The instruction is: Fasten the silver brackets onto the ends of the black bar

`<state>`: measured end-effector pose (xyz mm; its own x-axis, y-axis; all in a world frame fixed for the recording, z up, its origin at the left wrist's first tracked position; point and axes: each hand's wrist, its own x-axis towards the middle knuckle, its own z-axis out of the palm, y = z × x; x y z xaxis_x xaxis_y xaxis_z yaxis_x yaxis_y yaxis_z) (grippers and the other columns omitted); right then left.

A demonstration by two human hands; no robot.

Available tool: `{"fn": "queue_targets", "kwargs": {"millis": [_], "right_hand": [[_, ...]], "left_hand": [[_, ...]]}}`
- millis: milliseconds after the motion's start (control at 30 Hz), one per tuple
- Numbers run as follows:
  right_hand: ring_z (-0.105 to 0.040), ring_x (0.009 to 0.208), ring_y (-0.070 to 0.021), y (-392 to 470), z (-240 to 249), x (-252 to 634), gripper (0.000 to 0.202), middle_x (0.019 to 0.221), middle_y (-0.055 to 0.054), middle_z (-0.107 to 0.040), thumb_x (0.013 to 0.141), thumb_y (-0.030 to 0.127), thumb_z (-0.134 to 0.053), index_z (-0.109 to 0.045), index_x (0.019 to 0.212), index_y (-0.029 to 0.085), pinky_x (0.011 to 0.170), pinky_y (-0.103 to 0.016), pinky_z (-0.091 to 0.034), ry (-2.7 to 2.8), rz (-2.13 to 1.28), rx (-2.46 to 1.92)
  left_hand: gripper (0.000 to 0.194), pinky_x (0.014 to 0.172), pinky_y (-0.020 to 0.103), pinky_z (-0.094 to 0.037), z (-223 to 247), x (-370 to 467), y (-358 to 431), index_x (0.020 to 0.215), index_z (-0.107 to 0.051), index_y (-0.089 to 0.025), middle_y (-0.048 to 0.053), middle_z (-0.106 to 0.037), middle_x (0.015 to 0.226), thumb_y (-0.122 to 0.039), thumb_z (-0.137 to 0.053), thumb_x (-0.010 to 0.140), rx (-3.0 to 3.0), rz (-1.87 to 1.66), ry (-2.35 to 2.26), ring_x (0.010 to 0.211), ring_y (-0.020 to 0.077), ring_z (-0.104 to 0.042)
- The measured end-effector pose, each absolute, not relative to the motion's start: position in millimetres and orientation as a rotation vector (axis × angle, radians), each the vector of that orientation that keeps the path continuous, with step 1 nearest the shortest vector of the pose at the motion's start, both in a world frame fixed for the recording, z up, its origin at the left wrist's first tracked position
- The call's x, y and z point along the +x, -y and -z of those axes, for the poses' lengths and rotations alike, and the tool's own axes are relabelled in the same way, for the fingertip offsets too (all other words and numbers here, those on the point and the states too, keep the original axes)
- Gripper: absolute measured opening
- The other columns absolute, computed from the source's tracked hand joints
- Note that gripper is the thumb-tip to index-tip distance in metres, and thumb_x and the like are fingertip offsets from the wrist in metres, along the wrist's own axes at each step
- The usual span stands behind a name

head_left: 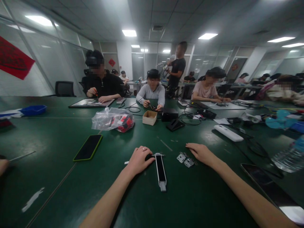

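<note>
My left hand rests on the green table with its fingers curled round a small dark-handled piece, mostly hidden by the hand. Just to its right lies a long, narrow device with a pale frame, a black face and a light block at the near end. A thin metal rod crosses its far end; I cannot tell whether it belongs to the dark piece. Beside several small metal hinge-like plates, my right hand lies with its fingers stretched out, holding nothing.
On the left are a phone in a green case and a clear plastic bag with red items. A small open box stands ahead. A white power bank, another phone and a water bottle lie right. Co-workers sit opposite.
</note>
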<state>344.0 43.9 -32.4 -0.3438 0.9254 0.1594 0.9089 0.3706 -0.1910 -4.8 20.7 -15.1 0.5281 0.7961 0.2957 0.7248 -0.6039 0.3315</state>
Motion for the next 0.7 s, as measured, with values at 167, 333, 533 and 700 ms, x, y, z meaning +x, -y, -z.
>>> {"fn": "queue_targets", "kwargs": {"millis": [167, 333, 533, 700], "right_hand": [[-0.061, 0.095, -0.0221, -32, 6, 337, 0.033, 0.102, -0.007, -0.067, 0.08, 0.023, -0.04, -0.068, 0.099, 0.022, 0.086, -0.036, -0.048, 2.497, -0.159, -1.709], [-0.061, 0.091, -0.021, -24, -1, 333, 0.031, 0.1, -0.007, -0.065, 0.081, 0.023, -0.041, -0.066, 0.099, 0.023, 0.082, -0.034, -0.048, 2.521, -0.245, -1.711], [-0.052, 0.105, -0.0229, -18, -2, 331, 0.034, 0.116, -0.009, -0.055, 0.086, 0.033, -0.041, -0.061, 0.111, 0.021, 0.091, -0.038, -0.044, 2.462, -0.237, -1.644], [-0.053, 0.099, -0.0206, -13, -6, 322, 0.032, 0.111, -0.008, -0.054, 0.088, 0.034, -0.04, -0.062, 0.11, 0.024, 0.087, -0.037, -0.045, 2.527, -0.386, -1.557]], "left_hand": [[0.019, 0.078, 0.033, -0.037, 15, -5, -21, 0.094, -0.061, -0.023, 0.002, -0.061, 0.103, -0.038, -0.054, 0.086, 2.6, -0.624, -1.303, 0.099, 0.0207, -0.051], [0.018, 0.079, 0.033, -0.038, 16, -4, -22, 0.094, -0.061, -0.022, 0.002, -0.061, 0.102, -0.037, -0.054, 0.086, 2.607, -0.608, -1.313, 0.098, 0.0203, -0.051], [0.016, 0.081, 0.034, -0.037, 15, -2, -21, 0.094, -0.06, -0.022, 0.002, -0.062, 0.103, -0.035, -0.055, 0.086, 2.632, -0.606, -1.317, 0.099, 0.0197, -0.051], [0.014, 0.081, 0.033, -0.037, 14, -1, -19, 0.096, -0.06, -0.022, 0.002, -0.062, 0.102, -0.031, -0.053, 0.088, 2.653, -0.608, -1.301, 0.098, 0.0189, -0.052]]}}
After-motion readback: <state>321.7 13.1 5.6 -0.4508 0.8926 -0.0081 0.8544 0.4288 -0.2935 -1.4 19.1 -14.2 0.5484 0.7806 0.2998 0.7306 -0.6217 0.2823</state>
